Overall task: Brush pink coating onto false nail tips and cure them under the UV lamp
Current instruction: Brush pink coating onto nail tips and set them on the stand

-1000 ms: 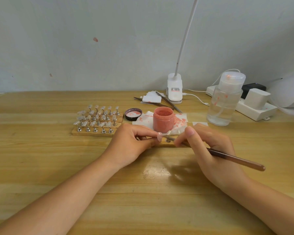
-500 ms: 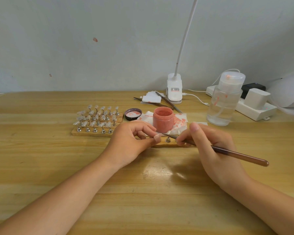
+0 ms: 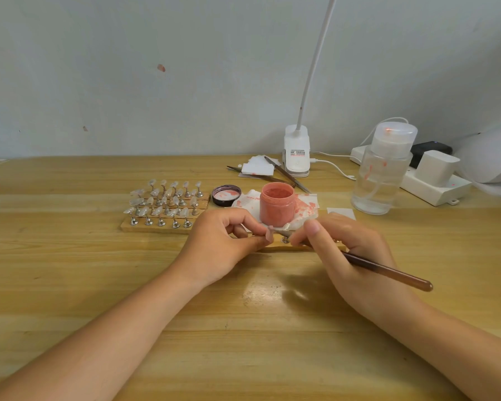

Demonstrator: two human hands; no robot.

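Note:
My left hand (image 3: 223,241) pinches the stand of a pink nail tip (image 3: 269,233) just in front of the open pink jar (image 3: 276,204). My right hand (image 3: 347,256) grips a brown-handled brush (image 3: 388,272), its tip pointing left toward the nail tip. Both hands hover over a small wooden strip (image 3: 289,246) with a metal stand on it. A wooden holder (image 3: 156,227) with several clear nail tips on metal stands sits to the left. The white UV lamp (image 3: 492,157) shows at the far right edge.
The jar's lid (image 3: 226,195) lies beside stained paper towels (image 3: 305,209). A clear pump bottle (image 3: 383,172), a white power strip (image 3: 434,186) with an adapter, a clip lamp base (image 3: 297,153), and spare tools on white pads (image 3: 258,169) stand at the back.
My right hand shifted slightly left and the brush tip came back to the nail tip, which my left hand has tilted up again.

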